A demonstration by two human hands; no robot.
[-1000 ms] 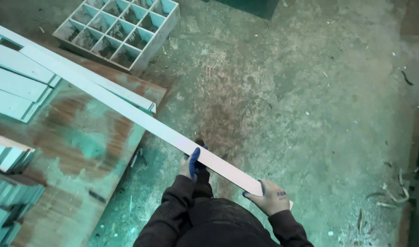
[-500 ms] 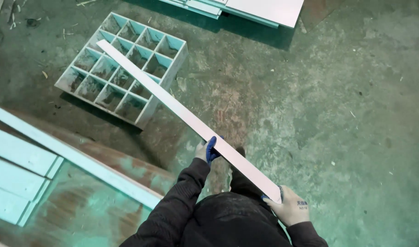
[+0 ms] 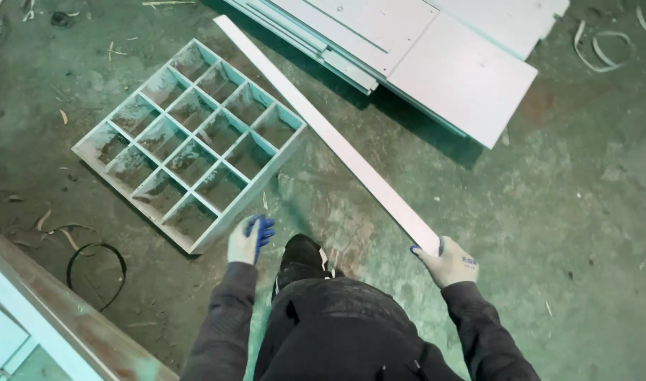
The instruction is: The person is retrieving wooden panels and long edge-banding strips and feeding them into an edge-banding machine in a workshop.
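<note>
My right hand (image 3: 447,262), in a grey work glove, grips the near end of a long narrow white strip (image 3: 323,130). The strip runs away from me up and to the left, its far end above the floor near a stack of white panels (image 3: 436,49). My left hand (image 3: 248,238), in a glove with blue fingertips, hangs free beside the strip and holds nothing; it is just in front of the near corner of a white grid frame (image 3: 189,141) lying flat on the floor. My dark shoe (image 3: 302,255) shows between the hands.
A wooden bench edge (image 3: 69,310) with pale panels on it fills the lower left. A loop of black strapping (image 3: 97,271) lies on the green concrete floor by it. Wood shavings and scraps lie at the left and top right.
My left hand has let go of the strip, which only my right hand holds now. I have turned away from the bench, and the strip has swung right, off the grid frame toward the panels.
</note>
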